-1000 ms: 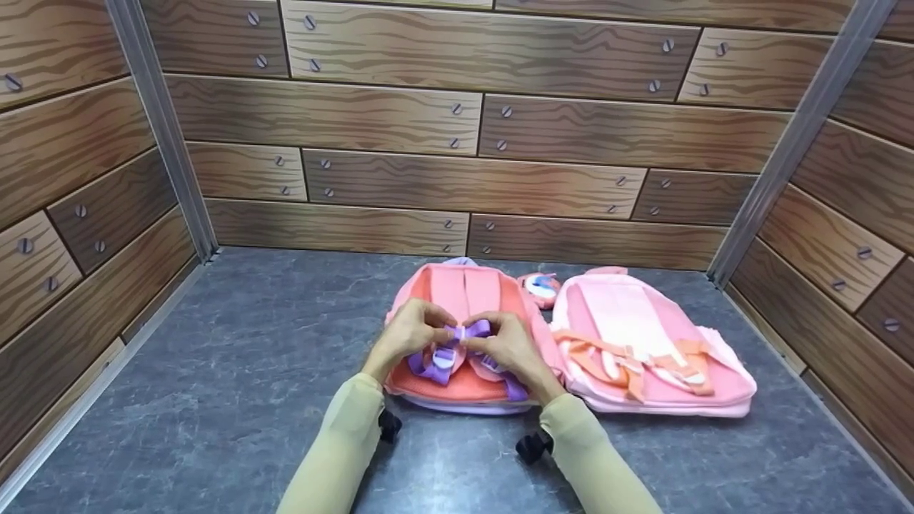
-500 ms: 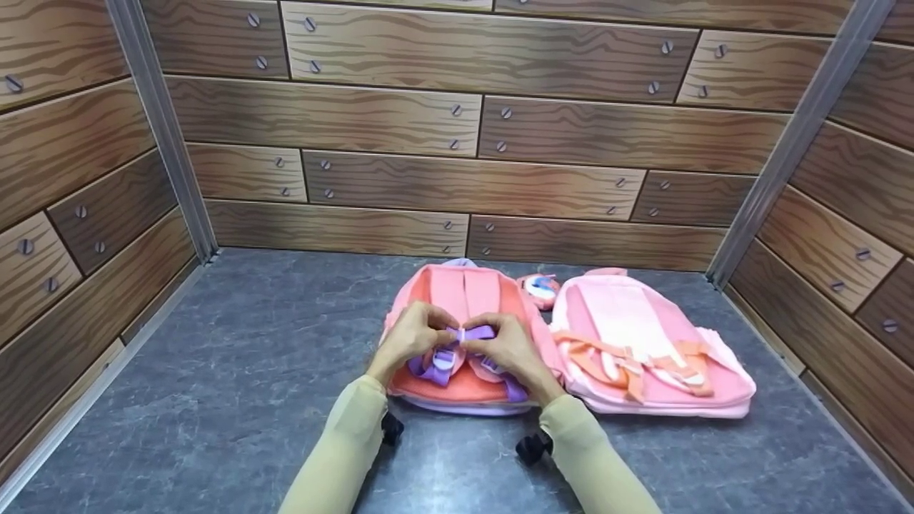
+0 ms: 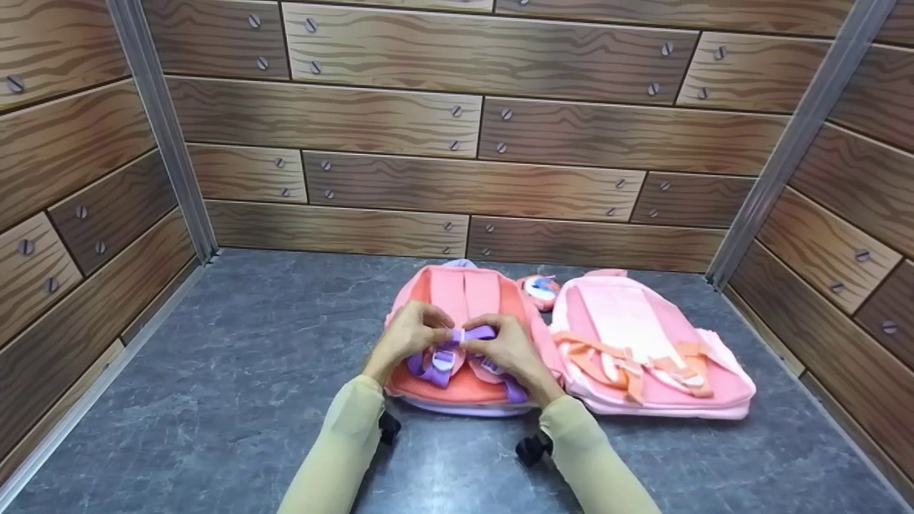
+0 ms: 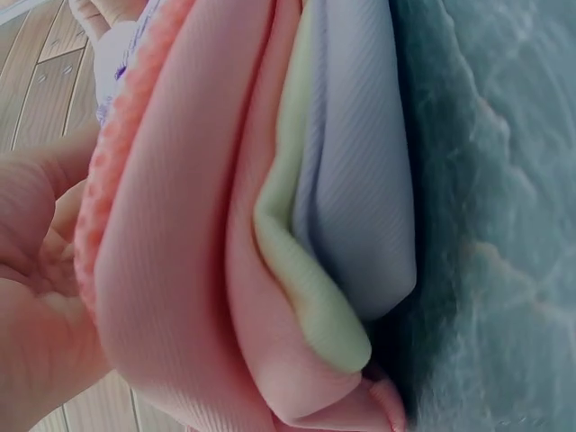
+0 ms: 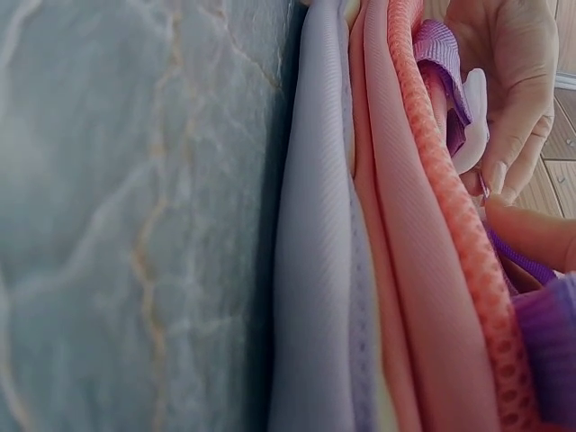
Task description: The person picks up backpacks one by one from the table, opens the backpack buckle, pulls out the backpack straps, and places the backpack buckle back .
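Observation:
A coral backpack (image 3: 468,285) lies with its strap side up on the grey surface. Above its back panel, my left hand (image 3: 410,337) and right hand (image 3: 511,348) meet at a purple webbing strap (image 3: 480,333). Fingertips of both hands pinch the strap on either side of a small white band (image 3: 459,334). Below the hands, a white buckle (image 3: 443,361) sits on another stretch of purple strap. In the left wrist view, the backpack's layered edge (image 4: 171,234) hides the left fingertips. A right finger (image 5: 535,234) nearly meets the left hand in the right wrist view.
To the right, a light pink backpack (image 3: 607,307) with orange straps (image 3: 632,378) lies against the coral one. A small round plush-like item (image 3: 540,289) sits between their tops. Wood-patterned walls (image 3: 400,178) stand behind and at both sides.
The purple loop by the right hand lies a little flatter and longer to the right than a second ago. Both hands stay nearly in place; the backpacks have not moved.

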Available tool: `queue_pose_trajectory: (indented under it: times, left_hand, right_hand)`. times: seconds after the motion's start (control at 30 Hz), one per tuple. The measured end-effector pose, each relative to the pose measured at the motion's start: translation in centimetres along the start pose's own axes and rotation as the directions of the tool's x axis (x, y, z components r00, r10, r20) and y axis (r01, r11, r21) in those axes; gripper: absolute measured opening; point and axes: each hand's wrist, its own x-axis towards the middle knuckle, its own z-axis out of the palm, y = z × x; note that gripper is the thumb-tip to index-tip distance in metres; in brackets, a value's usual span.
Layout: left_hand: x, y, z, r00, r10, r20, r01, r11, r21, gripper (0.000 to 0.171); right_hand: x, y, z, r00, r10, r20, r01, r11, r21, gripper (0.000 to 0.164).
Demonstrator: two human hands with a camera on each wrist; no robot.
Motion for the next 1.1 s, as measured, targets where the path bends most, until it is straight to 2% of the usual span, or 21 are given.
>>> queue_pose_trajectory:
  times: [0.17,0.37,0.63,0.87,0.97,1.1]
  left_hand:
    - [0.0,0.09,0.28,1.0,0.005,-0.013,-0.005,1.0,-0.004,0.01]
    - [0.11,0.1,0.72,1.0,0.014,0.009,-0.014,1.0,-0.028,0.008]
    - [0.04,0.14,0.69,1.0,0.008,-0.005,-0.008,1.0,-0.007,0.007]
    - [0.11,0.02,0.81,1.0,0.003,0.007,-0.002,0.999,-0.035,0.007]
    - [0.13,0.03,0.65,0.999,0.01,0.039,-0.008,0.999,-0.038,0.013]
    - [0.18,0.05,0.65,0.993,0.063,0.095,-0.062,0.998,-0.006,0.026]
  right_hand:
    - [0.0,0.15,0.02,1.0,0.003,0.005,-0.003,1.0,0.017,0.029]
    - [-0.04,0.13,0.01,1.0,0.002,0.011,-0.002,0.999,0.04,0.028]
    - [0.03,0.19,0.04,1.0,-0.003,0.0,0.003,1.0,0.014,0.029]
    - [-0.13,-0.07,0.02,1.0,0.0,0.013,-0.001,0.999,0.04,0.029]
    - [-0.12,-0.09,-0.06,1.0,-0.004,0.021,0.003,0.998,0.058,0.03]
    - [-0.01,0.03,-0.14,1.0,-0.009,0.016,0.008,0.998,0.055,0.032]
